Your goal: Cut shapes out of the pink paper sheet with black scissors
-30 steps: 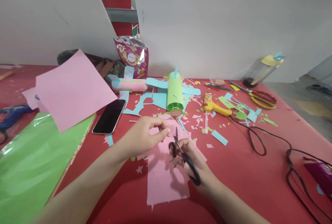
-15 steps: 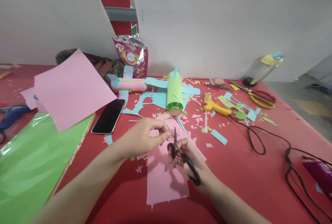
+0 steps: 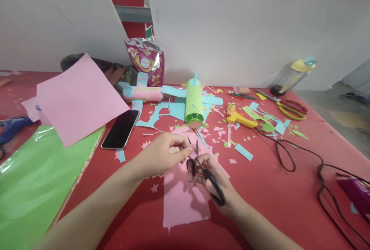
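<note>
My right hand (image 3: 211,176) grips black-handled scissors (image 3: 214,188) by their loops, and the blades stand apart, pointing away from me. Left of the blades, my left hand (image 3: 167,151) is closed in a pinch. What looks like a small piece of pink paper (image 3: 193,150) shows at its fingertips between the blades; its outline blends with the pink below. Under both hands lies a pink paper sheet (image 3: 185,203) with a ragged near edge. A pink paper star (image 3: 154,188) rests on the table to its left.
Just beyond stands a green paper-wrapped bottle (image 3: 194,101) with blue wings. A pink paper-wrapped model (image 3: 147,93), a phone (image 3: 120,129) and a large pink sheet (image 3: 81,99) lie left. Right are a yellow glue gun (image 3: 241,119), its black cord (image 3: 306,150), larger scissors (image 3: 290,111) and paper scraps.
The scissor blades have opened wider around the left fingertips. Both hands stay almost in place; the view has shifted very slightly.
</note>
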### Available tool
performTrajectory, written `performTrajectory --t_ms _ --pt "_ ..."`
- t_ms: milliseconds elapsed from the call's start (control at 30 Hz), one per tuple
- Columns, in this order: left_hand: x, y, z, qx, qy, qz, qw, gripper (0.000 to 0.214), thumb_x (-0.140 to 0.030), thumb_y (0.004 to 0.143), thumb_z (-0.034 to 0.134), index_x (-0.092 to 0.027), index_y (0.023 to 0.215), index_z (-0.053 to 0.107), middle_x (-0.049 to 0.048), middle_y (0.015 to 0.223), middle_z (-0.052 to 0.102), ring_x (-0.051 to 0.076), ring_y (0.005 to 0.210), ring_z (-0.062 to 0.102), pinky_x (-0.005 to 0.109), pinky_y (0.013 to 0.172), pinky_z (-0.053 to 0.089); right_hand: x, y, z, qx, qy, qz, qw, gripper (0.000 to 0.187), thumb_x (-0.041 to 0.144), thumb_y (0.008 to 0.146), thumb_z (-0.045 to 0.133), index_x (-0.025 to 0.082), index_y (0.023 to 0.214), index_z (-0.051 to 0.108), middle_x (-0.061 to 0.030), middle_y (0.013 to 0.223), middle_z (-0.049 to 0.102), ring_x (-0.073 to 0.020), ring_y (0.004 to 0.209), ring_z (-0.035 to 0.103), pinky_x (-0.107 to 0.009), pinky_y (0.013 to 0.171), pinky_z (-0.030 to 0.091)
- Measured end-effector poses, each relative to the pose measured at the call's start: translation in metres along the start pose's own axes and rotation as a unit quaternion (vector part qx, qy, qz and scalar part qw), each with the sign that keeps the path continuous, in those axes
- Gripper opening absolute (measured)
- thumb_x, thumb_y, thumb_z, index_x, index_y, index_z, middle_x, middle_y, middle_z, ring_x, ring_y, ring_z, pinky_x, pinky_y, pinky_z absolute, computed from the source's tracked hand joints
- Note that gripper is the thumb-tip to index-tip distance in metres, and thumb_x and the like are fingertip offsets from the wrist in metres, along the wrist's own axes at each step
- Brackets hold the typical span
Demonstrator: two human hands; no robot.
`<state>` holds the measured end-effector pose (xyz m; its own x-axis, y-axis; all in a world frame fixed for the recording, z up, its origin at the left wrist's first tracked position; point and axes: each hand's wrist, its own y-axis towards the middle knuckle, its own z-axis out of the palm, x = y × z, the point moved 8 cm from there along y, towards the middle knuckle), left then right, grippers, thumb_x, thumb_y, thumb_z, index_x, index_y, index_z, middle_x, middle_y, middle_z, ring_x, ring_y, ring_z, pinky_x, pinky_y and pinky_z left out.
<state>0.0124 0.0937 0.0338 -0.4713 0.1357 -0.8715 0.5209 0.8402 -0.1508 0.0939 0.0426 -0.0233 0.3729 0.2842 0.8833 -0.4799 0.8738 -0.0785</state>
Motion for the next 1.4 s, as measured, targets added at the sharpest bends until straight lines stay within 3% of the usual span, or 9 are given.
performTrajectory --t_ms 467,833,1400 --pt "0.004 0.001 0.003 -0.006 -0.041 -0.013 0.999 0.023 -0.024 0.076 0.043 -0.016 0.055 0.044 -0.0036 0.057 0.045 0.009 0.057 0.042 0.021 0.056 0.035 0.003 0.001 0.001 -0.015 0.007 -0.002 1.0 0.034 0.048 0.066 0.059 0.023 0.079 0.039 0.0013 0.074 0.039 -0.0121 0.064 0.043 -0.025 0.058 0.035" --pt "0.004 0.002 0.005 -0.031 -0.089 -0.003 0.996 0.025 -0.024 0.076 0.043 -0.015 0.052 0.042 -0.0033 0.055 0.043 0.008 0.054 0.041 0.021 0.053 0.035 0.004 0.001 0.004 -0.01 -0.005 -0.004 1.0 0.035 0.05 0.068 0.056 0.023 0.08 0.036 0.0002 0.074 0.042 -0.0129 0.062 0.043 -0.027 0.06 0.036" --pt "0.009 0.001 0.015 -0.081 -0.176 -0.037 0.98 0.026 -0.025 0.075 0.043 -0.016 0.051 0.038 -0.0051 0.051 0.036 0.008 0.051 0.037 0.022 0.052 0.031 0.008 0.0 0.001 -0.018 -0.007 -0.04 0.999 0.028 0.045 0.074 0.053 0.024 0.082 0.037 0.0005 0.079 0.041 -0.012 0.063 0.044 -0.027 0.061 0.035"
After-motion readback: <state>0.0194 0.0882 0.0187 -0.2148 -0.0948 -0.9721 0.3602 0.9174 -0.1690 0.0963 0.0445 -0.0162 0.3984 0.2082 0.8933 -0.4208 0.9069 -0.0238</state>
